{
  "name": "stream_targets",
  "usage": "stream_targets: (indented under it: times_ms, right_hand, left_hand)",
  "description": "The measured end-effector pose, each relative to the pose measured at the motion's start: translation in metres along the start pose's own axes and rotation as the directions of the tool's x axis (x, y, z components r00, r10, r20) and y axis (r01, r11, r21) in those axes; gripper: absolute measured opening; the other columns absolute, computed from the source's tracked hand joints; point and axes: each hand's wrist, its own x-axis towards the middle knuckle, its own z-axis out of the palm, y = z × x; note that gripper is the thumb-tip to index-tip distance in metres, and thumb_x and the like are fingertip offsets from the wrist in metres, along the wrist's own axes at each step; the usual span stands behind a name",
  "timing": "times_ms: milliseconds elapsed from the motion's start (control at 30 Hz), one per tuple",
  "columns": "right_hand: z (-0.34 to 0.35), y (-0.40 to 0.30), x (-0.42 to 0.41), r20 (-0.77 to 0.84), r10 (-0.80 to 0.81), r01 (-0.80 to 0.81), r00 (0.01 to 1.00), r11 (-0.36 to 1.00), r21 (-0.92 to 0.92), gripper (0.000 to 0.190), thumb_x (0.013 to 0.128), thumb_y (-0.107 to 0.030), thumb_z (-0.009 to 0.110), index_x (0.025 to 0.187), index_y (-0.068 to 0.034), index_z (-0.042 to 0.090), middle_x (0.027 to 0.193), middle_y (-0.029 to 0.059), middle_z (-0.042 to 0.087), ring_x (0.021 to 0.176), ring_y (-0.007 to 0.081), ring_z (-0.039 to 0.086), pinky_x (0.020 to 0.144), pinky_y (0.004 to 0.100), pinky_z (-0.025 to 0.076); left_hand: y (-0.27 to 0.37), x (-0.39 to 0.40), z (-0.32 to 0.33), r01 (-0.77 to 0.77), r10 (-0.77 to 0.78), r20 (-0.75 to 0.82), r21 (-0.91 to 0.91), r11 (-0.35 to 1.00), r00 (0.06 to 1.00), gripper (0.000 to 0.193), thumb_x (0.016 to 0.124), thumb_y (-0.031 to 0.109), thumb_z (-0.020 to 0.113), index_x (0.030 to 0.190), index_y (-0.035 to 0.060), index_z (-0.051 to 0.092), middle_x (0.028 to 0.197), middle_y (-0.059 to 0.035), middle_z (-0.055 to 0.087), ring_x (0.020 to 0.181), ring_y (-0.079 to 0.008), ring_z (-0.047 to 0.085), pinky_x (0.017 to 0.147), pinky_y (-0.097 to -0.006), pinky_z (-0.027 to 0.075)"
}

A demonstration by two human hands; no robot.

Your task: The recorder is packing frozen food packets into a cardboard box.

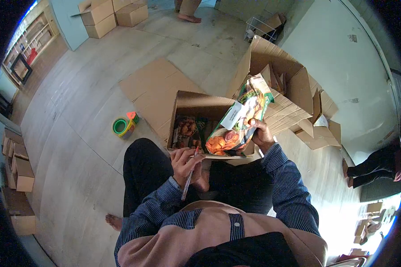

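Note:
A printed food pouch (241, 117) with a white label is gripped at its right edge by my right hand (263, 135). It is tilted over the right part of an open cardboard box (204, 104). Inside that box, on the left, lie dark food packets (186, 129) with similar pictures; the pouch hides some of the interior. My left hand (186, 165) holds a slim pen (188, 182) with a red tip between its fingers, close to the box's near edge.
On the floor to the left sits a tape dispenser (125, 126) near a flat cardboard sheet (160, 86). A larger open carton (280, 66) holding cardboard pieces stands behind on the right, beside loose cardboard (320, 133). Other people's feet (189, 18) and legs (371, 167) show farther off. Stacked boxes (100, 18) stand at the back.

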Motion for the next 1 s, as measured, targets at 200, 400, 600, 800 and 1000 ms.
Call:
stream_targets:
  times_ms: [200,400,600,800,1000]
  right_hand:
    - [-0.008,-0.002,-0.009,-0.110,-0.171,0.163,0.979,0.983,-0.078,0.067,0.070,-0.019,0.068,0.128,-0.002,0.039,0.114,0.0126,0.056,0.106,0.0263,0.055,0.094,0.0405,0.044]
    - [-0.023,-0.018,-0.042,0.131,-0.417,0.232,0.900,0.709,0.666,0.037,0.083,-0.023,0.056,0.114,-0.005,0.049,0.095,0.0073,0.049,0.077,0.0200,0.045,0.068,0.0325,0.041]
    - [-0.094,0.015,-0.103,0.119,-0.406,0.162,0.906,0.593,0.788,0.026,0.092,-0.023,0.042,0.109,-0.005,0.048,0.086,0.0053,0.041,0.072,0.0180,0.038,0.064,0.0309,0.033]
    - [-0.110,0.014,-0.112,0.119,-0.375,0.170,0.920,0.652,0.739,0.020,0.092,-0.019,0.041,0.106,-0.006,0.046,0.086,0.0059,0.041,0.068,0.0176,0.038,0.062,0.0307,0.034]
    - [-0.030,-0.054,-0.069,0.167,-0.067,0.008,0.984,0.943,0.333,0.020,0.091,-0.024,0.046,0.102,-0.008,0.046,0.087,0.0068,0.042,0.073,0.0195,0.042,0.066,0.0343,0.038]
  left_hand:
    - [0.001,0.002,-0.004,0.021,-0.021,0.013,-0.047,0.999,1.000,0.015,0.068,0.011,0.067,0.082,0.0152,0.066,0.081,-0.0031,0.063,0.078,-0.0236,0.058,0.072,-0.0351,0.038]
    - [0.005,0.005,-0.005,0.070,-0.066,0.077,-0.051,0.996,0.995,0.015,0.068,0.010,0.064,0.082,0.0159,0.064,0.082,-0.0006,0.062,0.074,-0.0215,0.057,0.071,-0.0352,0.036]
    - [0.005,0.003,-0.003,0.083,-0.083,0.108,0.002,0.997,0.991,0.019,0.066,0.014,0.065,0.084,0.0215,0.066,0.087,0.0027,0.062,0.075,-0.0187,0.056,0.071,-0.0340,0.033]
    - [0.006,0.008,-0.001,0.124,-0.126,0.129,0.026,0.992,0.984,0.025,0.067,0.019,0.069,0.091,0.0246,0.068,0.084,0.0016,0.064,0.074,-0.0163,0.056,0.073,-0.0322,0.031]
    - [-0.005,0.022,-0.037,0.794,-0.385,0.705,-0.446,0.412,0.596,0.033,0.080,0.032,0.066,0.110,0.0180,0.064,0.102,-0.0057,0.065,0.072,-0.0152,0.056,0.076,-0.0322,0.035]
